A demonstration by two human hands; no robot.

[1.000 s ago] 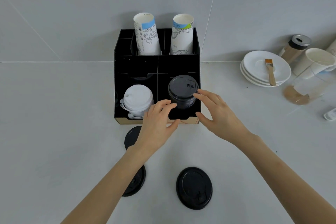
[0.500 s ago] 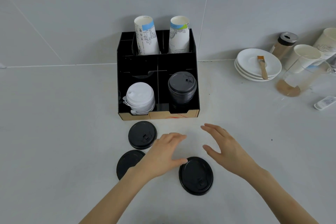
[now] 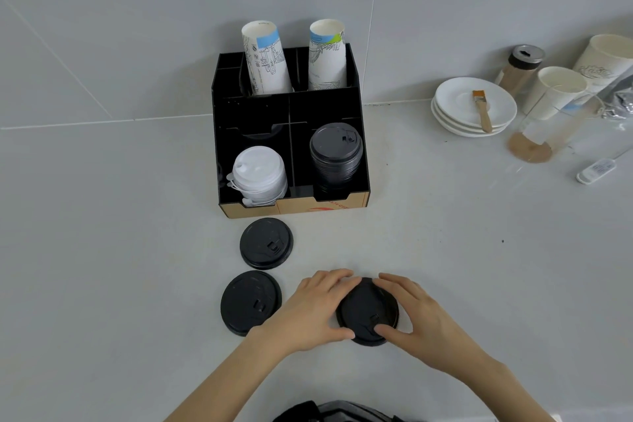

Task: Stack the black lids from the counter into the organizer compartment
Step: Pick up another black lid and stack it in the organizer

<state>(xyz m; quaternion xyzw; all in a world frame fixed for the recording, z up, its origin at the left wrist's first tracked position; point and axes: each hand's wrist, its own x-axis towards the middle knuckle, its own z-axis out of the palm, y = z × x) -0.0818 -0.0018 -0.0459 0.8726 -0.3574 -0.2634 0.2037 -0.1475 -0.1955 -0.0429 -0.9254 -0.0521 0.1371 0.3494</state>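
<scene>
Three black lids lie on the counter in front of the black organizer [image 3: 363,164]. My left hand [image 3: 313,310] and my right hand [image 3: 418,319] both grip the rim of the nearest black lid [image 3: 366,310], one from each side; it rests on the counter. A second black lid [image 3: 250,302] lies to the left of my left hand. A third black lid [image 3: 266,243] lies just before the organizer. The organizer's front right compartment holds a stack of black lids [image 3: 336,156]; the front left one holds white lids [image 3: 259,175].
Two paper cup stacks [image 3: 267,58] stand in the organizer's back row against the tiled wall. At the right are stacked white saucers [image 3: 455,110] with a brush [image 3: 482,110], a shaker jar [image 3: 520,68], paper cups [image 3: 555,92] and a small white device [image 3: 595,171].
Both hands have drawn back from the organizer's black lid stack toward me and closed on the rim of the nearest loose black lid on the counter.
</scene>
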